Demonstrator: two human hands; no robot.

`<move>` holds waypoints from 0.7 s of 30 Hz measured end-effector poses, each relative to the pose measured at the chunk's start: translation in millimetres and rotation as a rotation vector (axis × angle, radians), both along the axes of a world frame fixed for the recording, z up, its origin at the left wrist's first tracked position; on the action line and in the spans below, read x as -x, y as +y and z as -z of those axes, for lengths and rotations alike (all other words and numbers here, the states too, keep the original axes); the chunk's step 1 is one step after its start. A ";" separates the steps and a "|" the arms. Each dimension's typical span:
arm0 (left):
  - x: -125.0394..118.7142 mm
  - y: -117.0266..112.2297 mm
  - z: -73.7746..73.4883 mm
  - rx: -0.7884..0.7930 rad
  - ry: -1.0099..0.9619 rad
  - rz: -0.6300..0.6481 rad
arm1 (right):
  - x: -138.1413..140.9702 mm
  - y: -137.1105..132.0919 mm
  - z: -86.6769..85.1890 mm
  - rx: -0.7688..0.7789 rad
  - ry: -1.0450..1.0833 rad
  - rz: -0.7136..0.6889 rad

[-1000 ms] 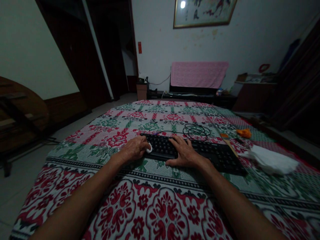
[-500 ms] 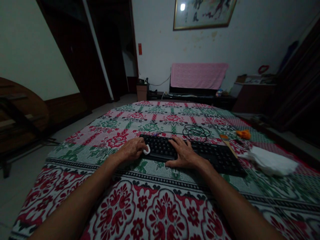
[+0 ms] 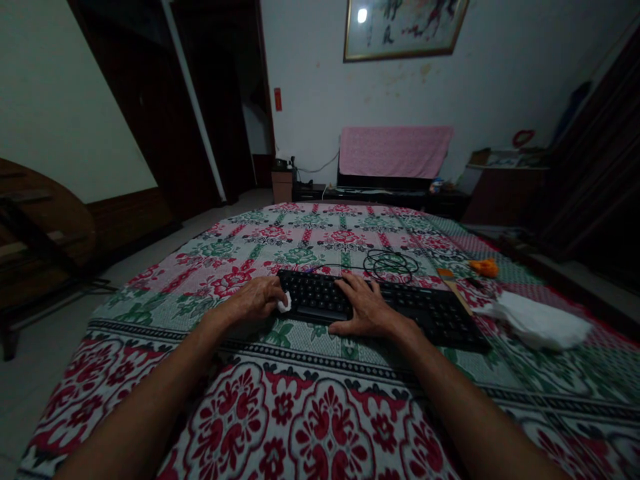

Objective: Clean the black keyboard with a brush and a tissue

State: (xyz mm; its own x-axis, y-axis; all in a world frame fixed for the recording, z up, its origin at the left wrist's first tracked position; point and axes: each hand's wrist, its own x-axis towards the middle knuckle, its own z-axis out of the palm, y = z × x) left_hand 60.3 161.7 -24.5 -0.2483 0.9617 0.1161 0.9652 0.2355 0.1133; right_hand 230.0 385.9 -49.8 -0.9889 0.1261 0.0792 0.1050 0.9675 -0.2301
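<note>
A black computer keyboard [image 3: 320, 293] lies on the patterned tablecloth [image 3: 320, 433] in front of me. My left hand [image 3: 257, 298] is closed around a small white piece of tissue [image 3: 285, 303], at the keyboard's left end. My right hand [image 3: 365, 307] rests with fingers spread across the middle of the keyboard, its thumb along the near edge. The keyboard's number pad [image 3: 453, 317] shows to the right of that hand. Behind the keyboard lies its coiled black cable [image 3: 391, 265].
Right of the keyboard are crumpled white tissue [image 3: 543, 321], a flat brush [image 3: 457, 293] and an orange item [image 3: 484, 268]. Beyond the table stands a television under a pink cloth [image 3: 395, 152]. A round wooden tabletop [image 3: 45, 227] leans at the left.
My left hand has slid a little left with the tissue, toward the keyboard's left edge. The right hand stays in place on the keys. The view has shifted slightly.
</note>
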 end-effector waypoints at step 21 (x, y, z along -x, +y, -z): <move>-12.0 2.7 -8.2 0.034 0.005 0.034 | 0.6 0.5 0.5 -0.019 0.001 0.009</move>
